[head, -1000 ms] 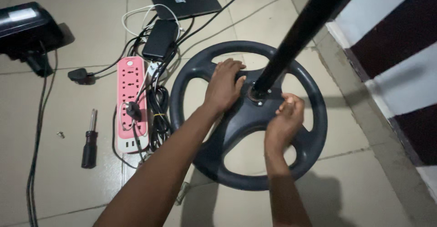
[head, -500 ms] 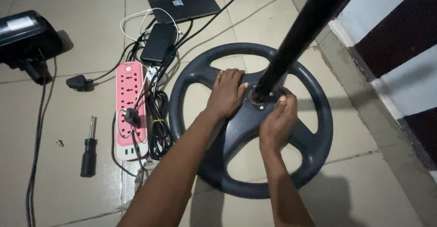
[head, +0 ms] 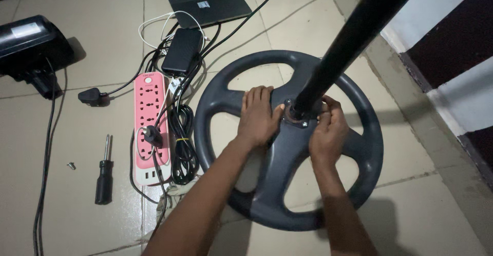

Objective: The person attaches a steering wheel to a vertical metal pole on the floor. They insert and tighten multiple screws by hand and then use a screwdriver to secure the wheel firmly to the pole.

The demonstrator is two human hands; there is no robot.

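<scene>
A dark round spoked base (head: 359,166) lies flat on the tiled floor, with a black pole (head: 344,48) rising from its hub toward the upper right. My left hand (head: 259,117) rests palm down on the hub just left of the pole's foot, fingers together. My right hand (head: 328,125) is at the right side of the pole's foot, fingers curled against the small metal flange there. Whether it pinches anything is hidden.
A pink power strip (head: 149,125) with plugs and coiled black cables (head: 182,143) lies left of the base. A black screwdriver (head: 104,176) and a small screw (head: 71,165) lie further left. A tablet (head: 209,5), a black power brick (head: 182,50) and a black device (head: 28,43) lie beyond.
My right hand moved up from the lower right of the hub to the pole's foot. My left hand stayed on the hub. The view shifted slightly.
</scene>
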